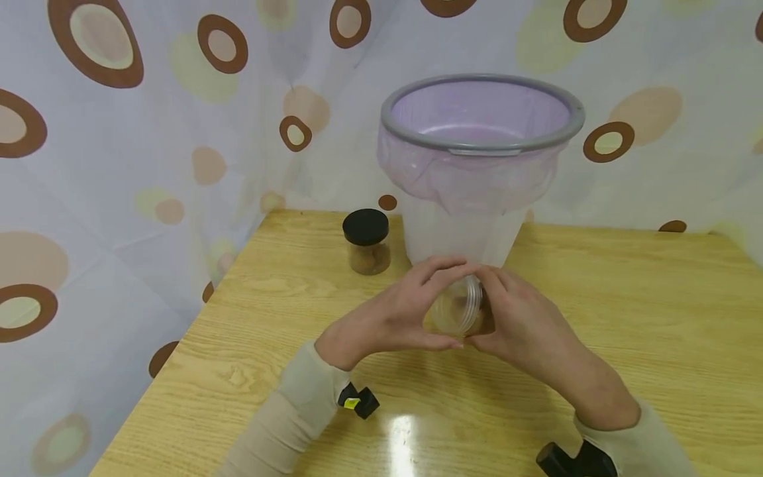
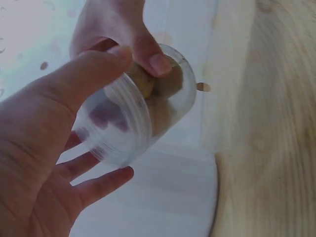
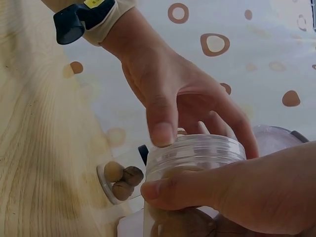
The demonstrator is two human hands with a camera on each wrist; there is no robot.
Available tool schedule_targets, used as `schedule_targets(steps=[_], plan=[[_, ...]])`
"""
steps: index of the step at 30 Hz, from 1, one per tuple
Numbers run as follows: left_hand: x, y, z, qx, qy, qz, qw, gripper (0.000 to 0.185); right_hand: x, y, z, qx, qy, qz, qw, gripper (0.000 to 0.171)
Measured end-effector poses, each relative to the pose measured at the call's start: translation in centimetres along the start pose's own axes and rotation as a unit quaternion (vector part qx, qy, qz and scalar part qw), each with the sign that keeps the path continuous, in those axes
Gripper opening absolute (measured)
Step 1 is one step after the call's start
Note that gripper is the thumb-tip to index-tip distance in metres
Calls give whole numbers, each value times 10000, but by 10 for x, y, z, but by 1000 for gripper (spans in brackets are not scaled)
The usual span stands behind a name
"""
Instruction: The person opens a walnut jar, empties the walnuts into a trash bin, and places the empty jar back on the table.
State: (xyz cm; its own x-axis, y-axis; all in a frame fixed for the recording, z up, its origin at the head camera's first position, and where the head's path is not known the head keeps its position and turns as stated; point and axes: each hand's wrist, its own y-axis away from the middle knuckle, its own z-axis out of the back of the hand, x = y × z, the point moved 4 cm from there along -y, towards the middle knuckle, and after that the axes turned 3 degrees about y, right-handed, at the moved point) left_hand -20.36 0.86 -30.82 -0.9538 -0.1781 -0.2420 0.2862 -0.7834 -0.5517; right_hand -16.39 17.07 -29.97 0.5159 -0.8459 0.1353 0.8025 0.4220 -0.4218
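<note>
A clear jar (image 1: 457, 310) lies tilted on its side between both hands, in front of the bin. Its ribbed, see-through end (image 3: 197, 145) faces my left hand (image 1: 387, 318), whose thumb and fingers curve round that end. My right hand (image 1: 530, 324) grips the jar's body from the other side, its thumb (image 2: 160, 64) laid along the wall. Brown, round, walnut-like pieces (image 3: 190, 224) show inside. I cannot tell whether a clear lid covers the ribbed end. A second jar (image 1: 369, 258) with a black lid (image 1: 365, 227) stands upright behind, holding similar brown pieces (image 3: 121, 180).
Behind the hands stands a whitish bin (image 1: 459, 232) with a grey rim (image 1: 417, 138) and a thin purple liner (image 1: 465, 182). A wooden table (image 1: 268, 318) carries everything. Patterned curtain cloth (image 1: 149, 165) hangs along its left and back.
</note>
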Motion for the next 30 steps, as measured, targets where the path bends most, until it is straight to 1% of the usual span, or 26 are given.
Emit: schedule_targets(steps=[3,8,11,14,15,17,19,20,23,25,26,27,28,30], plan=[[0,3,-2,-35,-161,-164,9997,84,-1,1,-1,-9,-11,23,10000,92],[2,5,-6,-156,-266,-149,9994,80,-2,2,-3,-31,-25,21,10000,92],[3,6,-6,-223,-221,-4,9995,81,-2,2,-3,-82,6,49,10000,93],[4,6,-6,-280,-154,269,9991,81,-2,2,-4,-103,3,59,9999,93],[5,6,-6,-267,-50,419,9988,80,-2,1,-4,-103,3,51,9999,92],[6,6,-6,-221,223,821,9961,80,-2,1,-4,-86,19,46,10000,92],[8,7,-8,-89,565,1338,9894,80,-3,1,-4,-58,62,55,9999,92],[9,7,-9,-3,715,1628,9841,80,-3,1,-4,-37,85,54,9999,92],[12,7,-12,313,985,2485,9631,78,-3,1,-4,15,117,74,9999,93],[13,7,-13,477,1056,2847,9516,80,-3,2,-4,33,122,99,9999,94],[13,6,-14,532,1081,2924,9487,82,-3,1,-4,30,125,108,9999,93],[13,6,-15,579,1115,2928,9479,86,-4,2,-4,25,127,120,9998,93],[13,5,-16,590,1093,2766,9529,91,-4,2,-4,25,120,132,9998,93],[10,3,-18,553,927,2145,9708,102,-5,2,-3,32,113,148,9998,94]])
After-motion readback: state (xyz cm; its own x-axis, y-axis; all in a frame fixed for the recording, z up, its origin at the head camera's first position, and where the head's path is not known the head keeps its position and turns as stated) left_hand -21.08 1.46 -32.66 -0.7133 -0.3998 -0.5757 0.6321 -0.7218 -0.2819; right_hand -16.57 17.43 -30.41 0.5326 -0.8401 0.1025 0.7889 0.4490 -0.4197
